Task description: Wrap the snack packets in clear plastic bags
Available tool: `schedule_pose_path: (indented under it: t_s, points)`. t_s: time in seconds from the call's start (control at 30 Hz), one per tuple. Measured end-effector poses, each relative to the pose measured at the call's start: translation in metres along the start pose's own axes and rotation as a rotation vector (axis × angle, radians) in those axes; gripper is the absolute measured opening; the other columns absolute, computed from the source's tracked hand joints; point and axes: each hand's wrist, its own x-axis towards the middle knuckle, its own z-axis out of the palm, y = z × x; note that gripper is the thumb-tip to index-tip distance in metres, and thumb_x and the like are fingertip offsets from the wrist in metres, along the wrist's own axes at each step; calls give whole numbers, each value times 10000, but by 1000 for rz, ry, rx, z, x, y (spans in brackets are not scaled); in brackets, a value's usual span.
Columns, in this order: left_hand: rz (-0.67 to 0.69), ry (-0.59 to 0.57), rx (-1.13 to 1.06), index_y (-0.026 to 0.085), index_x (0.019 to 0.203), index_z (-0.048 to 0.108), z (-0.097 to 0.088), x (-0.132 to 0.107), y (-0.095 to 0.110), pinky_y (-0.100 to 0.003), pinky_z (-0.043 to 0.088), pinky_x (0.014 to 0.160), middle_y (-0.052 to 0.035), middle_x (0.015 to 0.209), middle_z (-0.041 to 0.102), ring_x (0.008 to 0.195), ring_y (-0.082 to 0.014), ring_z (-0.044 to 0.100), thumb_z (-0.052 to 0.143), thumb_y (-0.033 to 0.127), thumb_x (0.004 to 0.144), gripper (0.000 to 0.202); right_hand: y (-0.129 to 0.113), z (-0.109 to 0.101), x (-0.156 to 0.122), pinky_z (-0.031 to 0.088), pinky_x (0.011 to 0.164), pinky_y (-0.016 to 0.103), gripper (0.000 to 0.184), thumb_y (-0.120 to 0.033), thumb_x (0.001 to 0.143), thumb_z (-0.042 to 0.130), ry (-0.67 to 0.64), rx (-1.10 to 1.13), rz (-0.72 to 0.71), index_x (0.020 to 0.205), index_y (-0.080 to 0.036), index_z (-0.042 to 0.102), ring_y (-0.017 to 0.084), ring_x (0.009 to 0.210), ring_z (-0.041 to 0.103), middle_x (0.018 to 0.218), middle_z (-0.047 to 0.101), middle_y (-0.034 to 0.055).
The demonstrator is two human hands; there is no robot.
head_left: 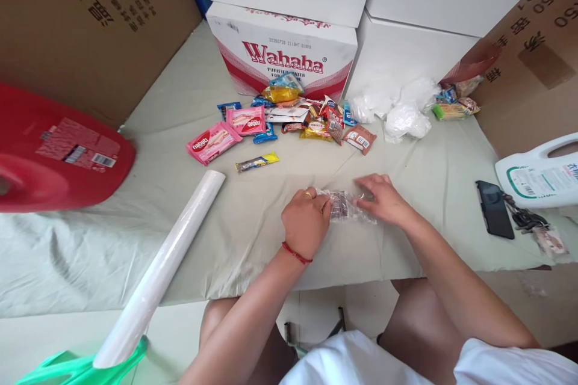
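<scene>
On the cloth in front of me lies a small dark brown snack [338, 204] with clear plastic film [361, 214] around it and crumpled out to its right. My left hand [306, 224], with a ring and a red string bracelet, is closed on the left end of the film, thumb pressed by the snack. At the other end, my right hand [382, 200] has its fingers stretched out and apart, slightly blurred, the lower fingertips touching the film. Just beyond lies a yellow and dark snack bar [257, 162].
Farther back are a pile of wrapped snacks [316, 123], pink wafer packs [214, 143] and crumpled clear plastic bags [406, 111] before a Wahaha carton [284, 51]. A long film roll [167, 258] and red jug [67, 150] lie left; a phone [494, 209] and white bottle [537, 177] right.
</scene>
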Motion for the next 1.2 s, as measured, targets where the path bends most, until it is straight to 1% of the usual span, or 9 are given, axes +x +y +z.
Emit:
schedule_pose_path:
  t_s: [0.07,0.17,0.27,0.43,0.53,0.7,0.87,1.07,1.2]
  points:
    - [-2,72,8,235,1054,791,0,4,-1,-470,480,875,-132,1054,693,1061,-343,597,657,328,914,215,6,4,0,457,1006,499,295,-351,773,793,-83,-13,14,1030,-220,733,328,1131,515,1139,664,115]
    - [-119,172,-25,188,1213,694,2,7,-10,-582,415,1046,-200,1363,568,1329,-420,452,794,439,798,495,2,5,-7,450,985,459,91,-293,831,698,-79,4,-18,832,-223,641,300,1107,534,1083,671,97]
    - [-158,126,-46,165,979,662,8,5,-15,-643,312,1147,-237,1406,522,1478,-468,286,819,544,749,470,-13,2,-18,466,822,367,97,-292,888,594,-113,49,10,823,-232,553,231,880,590,919,672,48]
    - [-106,6,-204,208,892,516,13,-2,-6,-509,471,997,-93,982,627,1084,-330,612,817,396,761,378,-33,1,-36,376,598,288,135,-335,905,533,-129,92,165,815,-249,481,165,589,522,676,600,-38]
    - [-82,28,-258,219,933,482,13,-11,1,-382,505,772,-44,941,596,826,-227,605,771,331,800,337,-37,9,-46,403,607,293,152,-363,923,548,-55,160,214,832,-253,495,170,570,558,637,626,-45]
    - [221,335,-33,205,1012,556,27,-23,7,-396,451,777,-97,966,615,901,-261,604,633,175,898,141,-49,38,-48,519,732,334,208,-435,909,643,32,648,280,864,-245,573,187,704,661,741,698,-14]
    - [379,349,25,206,1085,610,45,-21,9,-453,430,856,-121,944,641,1052,-316,602,487,44,906,271,-65,59,-34,552,777,340,317,-488,782,757,61,1192,411,945,-230,672,200,818,669,869,735,19]
    - [444,211,-438,177,1281,467,41,-20,7,-545,477,945,-164,1195,575,1128,-344,561,552,123,653,636,-71,59,-26,571,871,395,470,-678,836,687,-36,1383,454,967,-226,688,258,1041,687,1028,750,69]
    - [285,171,-956,244,1150,442,29,-17,-3,-458,531,947,-104,1143,553,1082,-267,607,545,177,665,500,-71,62,-25,546,954,394,455,-597,823,767,-14,1347,380,1087,-235,693,240,1092,678,1152,740,67]
